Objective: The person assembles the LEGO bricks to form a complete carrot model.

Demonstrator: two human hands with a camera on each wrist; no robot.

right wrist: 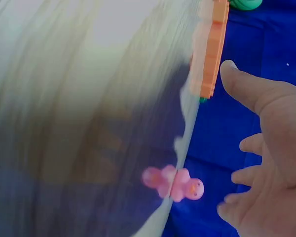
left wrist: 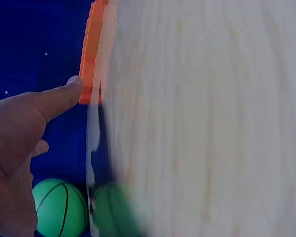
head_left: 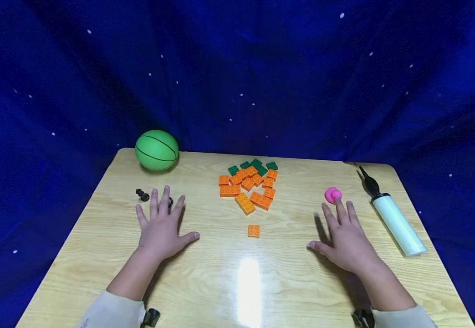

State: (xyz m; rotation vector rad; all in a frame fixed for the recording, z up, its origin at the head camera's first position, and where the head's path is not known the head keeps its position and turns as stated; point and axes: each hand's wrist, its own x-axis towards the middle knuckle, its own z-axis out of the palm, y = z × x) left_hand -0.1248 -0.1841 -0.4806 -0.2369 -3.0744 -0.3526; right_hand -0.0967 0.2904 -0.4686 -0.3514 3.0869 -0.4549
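Observation:
My left hand (head_left: 161,230) is held palm down on the left side of the table, fingers spread and holding nothing. Just beyond its fingertips lies a small black knobbed object (head_left: 142,195); another dark piece (head_left: 171,202) is partly hidden behind the fingers. On the right, my right hand (head_left: 345,241) is also spread and holds nothing. Its fingertips overlap a small pink toy duck (head_left: 332,195) in the head view; the right wrist view shows the duck (right wrist: 191,188) apart from the fingers. Between the hands, a single orange toy brick (head_left: 253,231) lies nearest me.
Beyond that brick is a loose group of orange bricks (head_left: 230,191) with several green bricks (head_left: 255,163) behind. A green ball (head_left: 157,150) sits at the far left corner. A hand pump (head_left: 399,223) lies along the right side of the wooden table (head_left: 204,282).

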